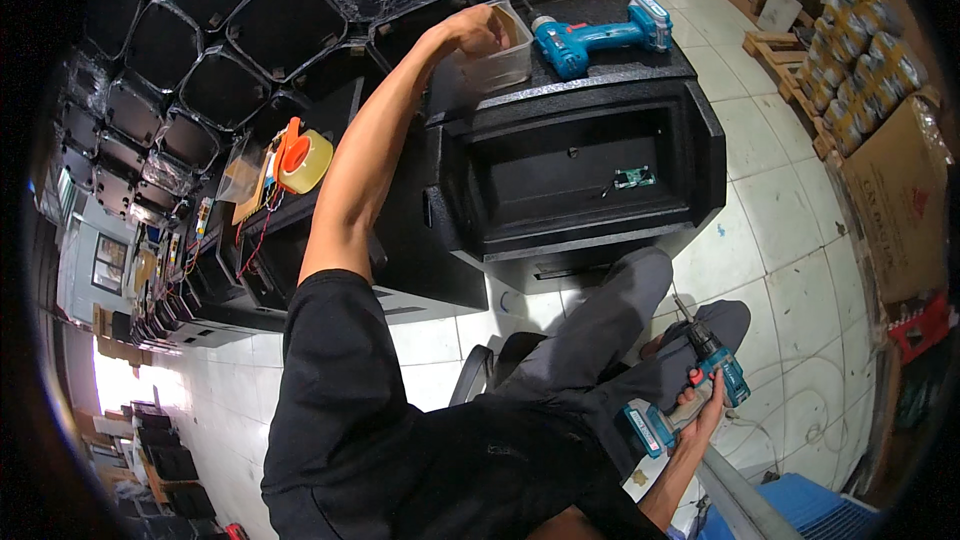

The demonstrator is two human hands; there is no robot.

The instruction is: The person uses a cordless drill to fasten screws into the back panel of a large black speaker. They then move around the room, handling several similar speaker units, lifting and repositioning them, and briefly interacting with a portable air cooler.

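Left grip (484, 30) outstretched into tub (508, 70); right grip (704, 406) low, around drill (734, 384)

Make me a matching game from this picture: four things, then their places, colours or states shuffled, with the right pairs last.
1. Left hand
2. Right hand
3. Circuit board
4. Tape dispenser

A. Inside the black cabinet
B. Orange, with a yellowish roll
C. Gripping a drill
D. Reaching into a clear tub

Pairs: 1-D, 2-C, 3-A, 4-B

White tiles (780, 230) cover the floor; bright light (112, 375) glows near a pale wall (84, 275).
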